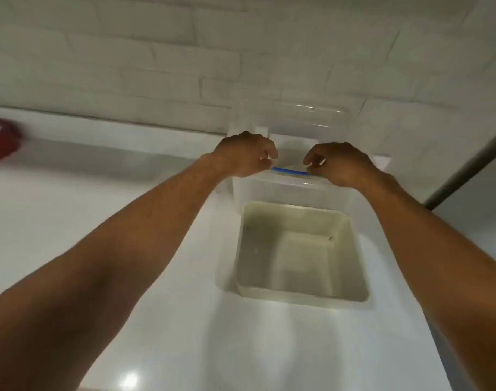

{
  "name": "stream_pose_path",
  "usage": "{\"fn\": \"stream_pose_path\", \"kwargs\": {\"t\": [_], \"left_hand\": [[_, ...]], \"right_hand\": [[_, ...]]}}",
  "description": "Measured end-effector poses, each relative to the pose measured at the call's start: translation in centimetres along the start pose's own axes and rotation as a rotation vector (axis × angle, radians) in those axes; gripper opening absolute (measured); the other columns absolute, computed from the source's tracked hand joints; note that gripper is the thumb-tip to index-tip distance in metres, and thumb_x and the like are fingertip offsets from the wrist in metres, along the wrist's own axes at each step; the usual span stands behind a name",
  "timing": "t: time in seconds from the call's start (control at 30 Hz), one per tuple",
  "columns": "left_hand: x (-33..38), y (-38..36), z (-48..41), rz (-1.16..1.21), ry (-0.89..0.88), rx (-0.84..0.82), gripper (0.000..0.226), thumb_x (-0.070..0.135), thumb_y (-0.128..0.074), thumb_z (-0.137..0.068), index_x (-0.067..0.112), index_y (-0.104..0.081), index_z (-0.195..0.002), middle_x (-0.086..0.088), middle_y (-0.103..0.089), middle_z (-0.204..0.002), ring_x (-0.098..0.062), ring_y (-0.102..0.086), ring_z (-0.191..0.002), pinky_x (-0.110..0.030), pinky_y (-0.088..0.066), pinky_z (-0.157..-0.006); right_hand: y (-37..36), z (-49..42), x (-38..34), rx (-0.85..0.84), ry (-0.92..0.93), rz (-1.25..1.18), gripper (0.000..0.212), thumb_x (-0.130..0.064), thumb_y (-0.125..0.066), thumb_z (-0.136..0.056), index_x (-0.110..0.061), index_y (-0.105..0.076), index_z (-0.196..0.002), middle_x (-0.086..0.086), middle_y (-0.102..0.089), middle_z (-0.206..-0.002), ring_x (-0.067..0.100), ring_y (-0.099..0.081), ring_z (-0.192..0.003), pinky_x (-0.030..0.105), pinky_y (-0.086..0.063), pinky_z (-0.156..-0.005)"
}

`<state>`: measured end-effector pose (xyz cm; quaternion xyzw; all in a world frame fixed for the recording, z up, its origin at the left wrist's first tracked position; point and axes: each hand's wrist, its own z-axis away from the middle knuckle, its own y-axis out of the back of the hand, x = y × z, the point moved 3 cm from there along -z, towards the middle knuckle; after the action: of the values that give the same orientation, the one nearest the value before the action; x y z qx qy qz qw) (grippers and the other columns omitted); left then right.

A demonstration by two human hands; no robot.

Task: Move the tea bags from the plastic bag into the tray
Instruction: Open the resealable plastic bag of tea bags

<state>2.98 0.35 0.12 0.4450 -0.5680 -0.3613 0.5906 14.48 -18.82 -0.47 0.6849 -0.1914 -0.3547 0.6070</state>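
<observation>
A clear plastic bag (290, 182) with a blue zip strip along its top hangs just beyond the tray. My left hand (245, 153) pinches the bag's top edge at the left end of the blue strip. My right hand (338, 162) pinches the same edge at the right end. The cream square tray (351, 266) sits on the white counter right below the bag, with nothing visible inside it. The bag's contents are too blurred to make out; no tea bags can be seen.
A clear plastic container (311, 117) stands against the white tiled wall (184, 52) behind my hands. A red object (1, 142) lies at the far left of the counter (128, 221). A dark edge (467, 170) runs along the right.
</observation>
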Motion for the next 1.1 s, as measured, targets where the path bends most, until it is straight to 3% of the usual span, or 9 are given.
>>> {"fn": "stream_pose_path", "kwargs": {"t": [0.13, 0.3, 0.47, 0.57, 0.73, 0.83, 0.9, 0.97, 1.1], "left_hand": [[-1.1, -0.2, -1.0, -0.02, 0.062, -0.08, 0.037, 0.04, -0.062, -0.095, 0.036, -0.059, -0.131, 0.008, -0.062, -0.131, -0.015, -0.062, -0.111, -0.029, -0.048, -0.087], [-1.3, -1.2, -2.8, -0.123, 0.066, -0.153, 0.047, 0.04, -0.066, -0.093, 0.032, -0.056, -0.138, 0.006, -0.061, -0.133, -0.019, -0.06, -0.115, -0.029, -0.046, -0.086], [-1.3, -2.3, -4.0, -0.227, 0.056, -0.181, 0.022, 0.032, -0.063, -0.094, 0.031, -0.072, -0.114, 0.001, -0.066, -0.112, -0.026, -0.064, -0.097, -0.036, -0.051, -0.074], [-1.8, -2.1, -4.5, -0.198, 0.037, -0.023, 0.016, 0.032, -0.058, -0.097, 0.028, -0.07, -0.108, 0.0, -0.066, -0.106, -0.024, -0.062, -0.092, -0.035, -0.046, -0.069], [-2.0, 0.1, -4.7, 0.485, 0.064, 0.272, 0.006, 0.029, -0.066, -0.093, 0.024, -0.065, -0.096, 0.004, -0.067, -0.09, -0.016, -0.063, -0.084, -0.031, -0.052, -0.073], [-1.6, 0.9, -4.1, 1.018, 0.013, 0.273, 0.006, 0.017, -0.065, -0.096, 0.02, -0.06, -0.094, -0.004, -0.073, -0.089, -0.013, -0.071, -0.078, -0.028, -0.055, -0.069], [-1.3, 1.4, -3.4, 1.154, -0.046, 0.253, 0.006, 0.013, -0.06, -0.099, 0.017, -0.055, -0.097, -0.007, -0.072, -0.089, -0.012, -0.071, -0.079, -0.024, -0.053, -0.067], [-1.1, 2.2, -2.6, 1.207, -0.095, 0.286, 0.004, 0.015, -0.058, -0.101, 0.017, -0.054, -0.1, -0.01, -0.071, -0.091, -0.013, -0.07, -0.081, -0.023, -0.053, -0.067], [-1.5, 5.9, -0.9, 1.314, -0.139, 0.42, 0.005, 0.021, -0.058, -0.101, 0.018, -0.055, -0.105, -0.002, -0.074, -0.09, -0.016, -0.071, -0.081, -0.028, -0.054, -0.071]], "right_hand": [[-1.1, -1.6, 0.8, -0.148, -0.082, 0.107, 0.028, -0.042, -0.066, -0.09, -0.037, -0.062, -0.118, -0.007, -0.061, -0.119, 0.018, -0.058, -0.105, 0.035, -0.05, -0.089], [-1.9, -3.2, 1.0, -0.229, -0.124, 0.18, 0.022, -0.045, -0.066, -0.087, -0.043, -0.066, -0.109, -0.005, -0.062, -0.12, 0.022, -0.058, -0.106, 0.033, -0.048, -0.085], [-2.4, -3.7, 0.6, -0.182, -0.149, 0.182, 0.021, -0.04, -0.062, -0.092, -0.034, -0.069, -0.11, 0.0, -0.063, -0.114, 0.022, -0.057, -0.098, 0.035, -0.045, -0.079], [-2.0, -3.7, 0.5, -0.032, -0.176, 0.102, 0.022, -0.038, -0.052, -0.099, -0.025, -0.063, -0.112, 0.002, -0.062, -0.11, 0.022, -0.054, -0.093, 0.037, -0.045, -0.077], [-0.1, -2.3, 0.4, 0.209, -0.282, -0.159, 0.023, -0.044, -0.05, -0.098, -0.026, -0.054, -0.112, -0.001, -0.065, -0.102, 0.023, -0.059, -0.09, 0.039, -0.048, -0.079], [1.1, -1.1, -0.1, 0.124, -0.283, -0.205, 0.041, -0.052, -0.065, -0.088, -0.025, -0.056, -0.117, -0.004, -0.062, -0.101, 0.019, -0.058, -0.089, 0.036, -0.047, -0.078], [1.6, -0.6, -0.6, 0.061, -0.316, -0.029, 0.039, -0.052, -0.062, -0.089, -0.02, -0.062, -0.112, 0.002, -0.063, -0.095, 0.023, -0.058, -0.086, 0.034, -0.044, -0.073], [2.6, 0.0, -1.6, 0.14, -0.335, -0.041, 0.036, -0.05, -0.057, -0.092, -0.017, -0.065, -0.101, 0.006, -0.063, -0.09, 0.025, -0.059, -0.085, 0.033, -0.04, -0.07], [5.3, 2.2, -5.4, 0.408, -0.264, -0.719, 0.027, -0.038, -0.069, -0.088, -0.011, -0.065, -0.09, 0.018, -0.072, -0.095, 0.029, -0.069, -0.08, 0.034, -0.048, -0.07]]}}
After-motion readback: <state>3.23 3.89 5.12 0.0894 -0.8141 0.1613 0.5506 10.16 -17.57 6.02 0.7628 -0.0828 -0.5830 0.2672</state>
